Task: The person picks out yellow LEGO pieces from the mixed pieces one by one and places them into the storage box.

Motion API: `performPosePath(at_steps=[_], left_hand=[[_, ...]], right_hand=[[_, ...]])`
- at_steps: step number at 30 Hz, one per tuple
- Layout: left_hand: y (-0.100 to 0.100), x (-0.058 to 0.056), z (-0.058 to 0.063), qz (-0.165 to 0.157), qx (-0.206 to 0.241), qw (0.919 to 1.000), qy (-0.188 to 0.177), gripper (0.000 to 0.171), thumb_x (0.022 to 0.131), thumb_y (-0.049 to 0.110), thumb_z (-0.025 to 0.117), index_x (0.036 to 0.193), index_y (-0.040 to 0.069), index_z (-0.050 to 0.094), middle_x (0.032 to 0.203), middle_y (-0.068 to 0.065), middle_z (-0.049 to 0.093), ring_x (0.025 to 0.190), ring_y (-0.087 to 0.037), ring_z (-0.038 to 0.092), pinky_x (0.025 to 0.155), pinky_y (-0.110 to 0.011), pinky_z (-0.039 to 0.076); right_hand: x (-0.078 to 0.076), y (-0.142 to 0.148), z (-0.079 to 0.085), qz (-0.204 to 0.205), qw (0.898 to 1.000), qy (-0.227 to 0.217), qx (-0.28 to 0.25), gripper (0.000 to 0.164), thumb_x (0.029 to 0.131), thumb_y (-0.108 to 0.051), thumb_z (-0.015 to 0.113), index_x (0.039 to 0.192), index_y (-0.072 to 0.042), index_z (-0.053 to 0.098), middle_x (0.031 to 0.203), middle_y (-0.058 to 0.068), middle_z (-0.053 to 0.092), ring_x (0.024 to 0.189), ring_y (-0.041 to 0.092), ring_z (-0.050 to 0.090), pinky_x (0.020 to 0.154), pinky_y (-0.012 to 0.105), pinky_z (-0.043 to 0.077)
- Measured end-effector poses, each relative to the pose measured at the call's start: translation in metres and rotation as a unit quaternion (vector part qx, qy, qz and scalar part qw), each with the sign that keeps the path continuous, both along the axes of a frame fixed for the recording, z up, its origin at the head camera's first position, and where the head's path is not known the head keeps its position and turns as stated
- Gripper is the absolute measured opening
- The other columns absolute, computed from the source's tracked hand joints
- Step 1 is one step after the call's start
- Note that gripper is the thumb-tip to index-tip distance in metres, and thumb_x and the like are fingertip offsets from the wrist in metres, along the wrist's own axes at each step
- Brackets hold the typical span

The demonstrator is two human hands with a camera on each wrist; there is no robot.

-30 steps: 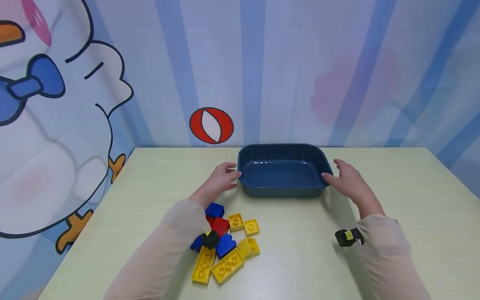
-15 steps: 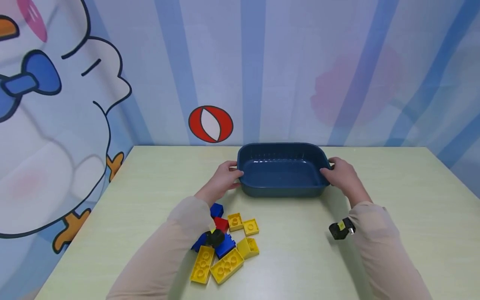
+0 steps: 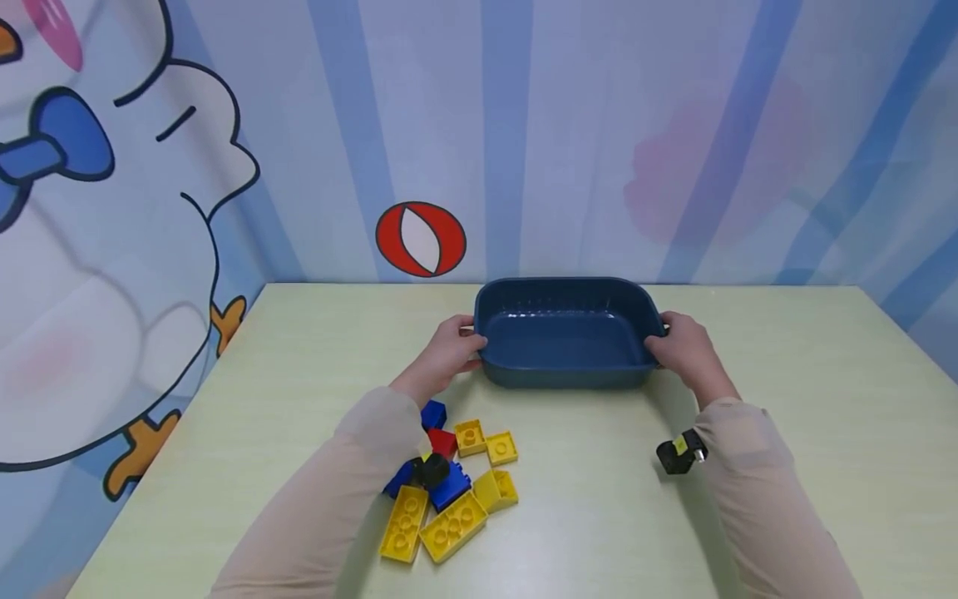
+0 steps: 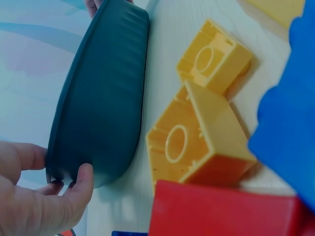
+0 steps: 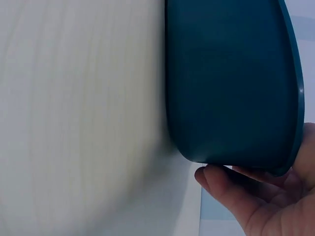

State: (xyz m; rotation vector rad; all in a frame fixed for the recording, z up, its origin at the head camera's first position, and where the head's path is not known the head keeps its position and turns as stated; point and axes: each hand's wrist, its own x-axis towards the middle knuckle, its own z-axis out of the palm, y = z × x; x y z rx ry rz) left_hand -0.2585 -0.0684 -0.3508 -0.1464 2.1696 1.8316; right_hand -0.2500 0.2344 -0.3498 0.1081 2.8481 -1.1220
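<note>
A dark blue rectangular plastic tub (image 3: 565, 378) with rounded corners stands near the back edge of the table, its inside bare. My left hand (image 3: 446, 353) grips its left end, thumb over the rim and fingers against the outer wall. At the opposite end my right hand (image 3: 688, 349) holds the rim the same way. In the left wrist view, fingertips of the left hand (image 4: 42, 196) press the tub's side (image 4: 103, 88). The right wrist view has the right hand (image 5: 266, 201) curled round the corner of the tub (image 5: 231, 83).
Toy building bricks lie in a cluster before the left forearm: several yellow ones (image 3: 453, 527), a red one (image 3: 442, 443) and blue ones (image 3: 449, 487). The left sleeve and a black wrist camera (image 3: 432, 471) cover part of the pile. Behind the table (image 3: 584, 491) rises a printed backdrop (image 3: 569, 150).
My fingers were spread beside the tub's ends a second ago and have since closed in on its rim. The right hand moved left. The bricks stay put; the head view tilts slightly.
</note>
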Motion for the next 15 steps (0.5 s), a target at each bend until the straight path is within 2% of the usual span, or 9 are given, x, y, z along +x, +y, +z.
performPosePath(at_steps=[8,15], left_hand=[[0.001,0.0003,0.0004,-0.01,-0.004,0.9999,-0.002,0.043,0.096,0.005,0.048,0.138,0.0,0.037,0.128,-0.018,0.045,0.107,-0.029,0.052,0.092,-0.04,0.046],[0.0027,0.0041,-0.0013,-0.017,-0.011,0.9998,-0.004,0.043,0.096,0.005,0.048,0.137,0.0,0.037,0.127,-0.017,0.046,0.108,-0.029,0.052,0.092,-0.04,0.046]], right_hand=[[0.0008,0.0021,0.0034,-0.003,1.0,-0.007,-0.008,0.045,0.088,-0.006,0.044,0.127,0.017,0.039,0.116,0.037,0.048,0.073,0.024,0.062,0.064,0.034,0.054],[0.0014,0.0073,-0.001,0.004,1.0,-0.001,-0.007,0.046,0.087,-0.007,0.044,0.126,0.017,0.04,0.116,0.036,0.049,0.071,0.023,0.062,0.062,0.032,0.054]])
